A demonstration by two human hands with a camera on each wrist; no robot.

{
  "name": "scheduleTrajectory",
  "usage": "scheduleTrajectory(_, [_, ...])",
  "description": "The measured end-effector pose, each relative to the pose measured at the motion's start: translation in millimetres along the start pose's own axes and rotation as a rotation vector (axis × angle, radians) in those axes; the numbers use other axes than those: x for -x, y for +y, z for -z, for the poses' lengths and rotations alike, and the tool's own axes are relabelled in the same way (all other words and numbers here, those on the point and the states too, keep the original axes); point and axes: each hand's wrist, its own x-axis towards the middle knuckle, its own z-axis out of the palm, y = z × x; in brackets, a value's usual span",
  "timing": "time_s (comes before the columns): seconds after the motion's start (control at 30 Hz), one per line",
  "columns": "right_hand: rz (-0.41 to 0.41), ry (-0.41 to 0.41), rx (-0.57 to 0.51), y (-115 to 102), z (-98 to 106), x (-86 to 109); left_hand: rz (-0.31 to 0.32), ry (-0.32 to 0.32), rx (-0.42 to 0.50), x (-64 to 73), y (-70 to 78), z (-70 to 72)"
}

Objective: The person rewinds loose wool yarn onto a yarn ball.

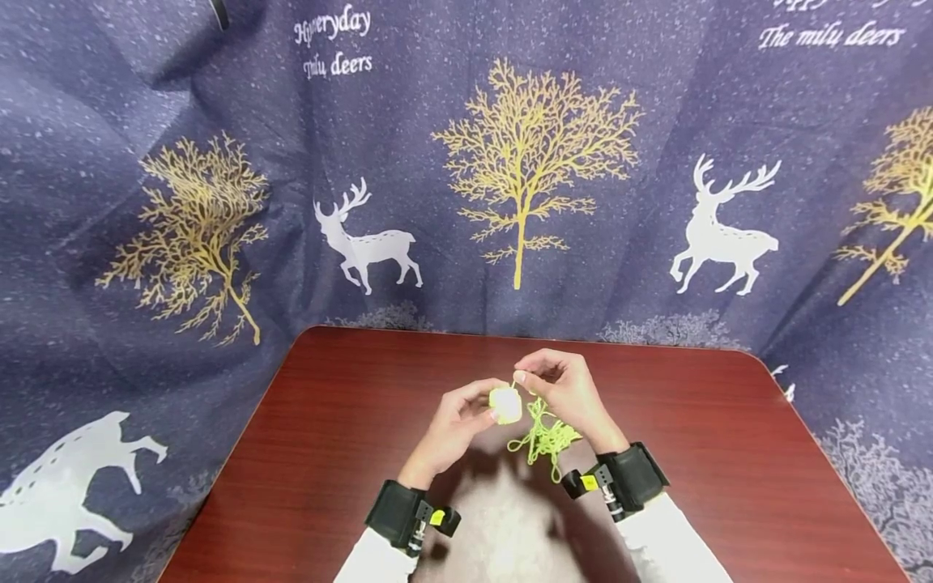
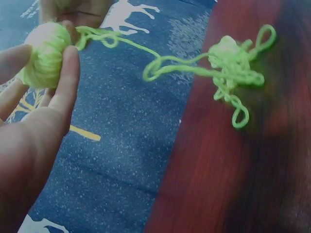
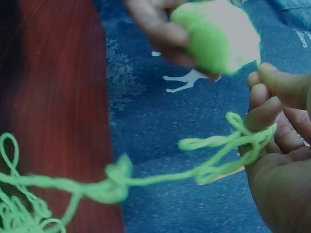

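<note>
My left hand grips a small ball of yellow-green yarn between thumb and fingers, held up over the table. Close at its right, my right hand pinches the strand that leaves the ball, thumb against forefinger. Loops of the same yarn also pass through the right hand's curled lower fingers. From there the yarn runs down to a loose, tangled heap below the right hand. In the right wrist view the ball shows wound strands, and a short taut strand joins it to the right fingertips.
The reddish-brown wooden table has rounded far corners. Behind it hangs a dark blue curtain printed with white deer and golden trees. Black camera straps sit on both wrists, below which white sleeves show.
</note>
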Motion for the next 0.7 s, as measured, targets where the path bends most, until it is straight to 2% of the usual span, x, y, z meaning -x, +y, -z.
scheduleTrajectory(0.13, [-0.025, -0.001, -0.058, 10.5, -5.5, -1.1, -0.067, -0.013, 0.116, -0.6, 1.5, 0.5])
scheduleTrajectory(0.2, [-0.04, -0.001, -0.081, 15.1, -8.8, -0.6, -0.093, -0.005, 0.138, -1.4, 2.8, 0.4])
scheduleTrajectory(0.27, [-0.053, 0.001, -0.094, 19.4, -12.4, 0.6, -0.087, 0.015, 0.168, -2.1, 5.2, -0.1])
scheduleTrajectory(0.43, [-0.048, 0.007, -0.094, 26.6, -21.8, 5.8, -0.008, 0.102, 0.276, -3.6, 7.1, 0.7])
scheduleTrajectory(0.53, [-0.031, 0.013, -0.072, 27.8, -27.5, 9.6, 0.019, 0.149, 0.309, -5.1, 6.2, 1.9])
scheduleTrajectory(0.7, [0.0, 0.028, 0.01, 24.3, -36.7, 15.1, 0.0, 0.211, 0.239, -8.1, 3.4, 1.2])
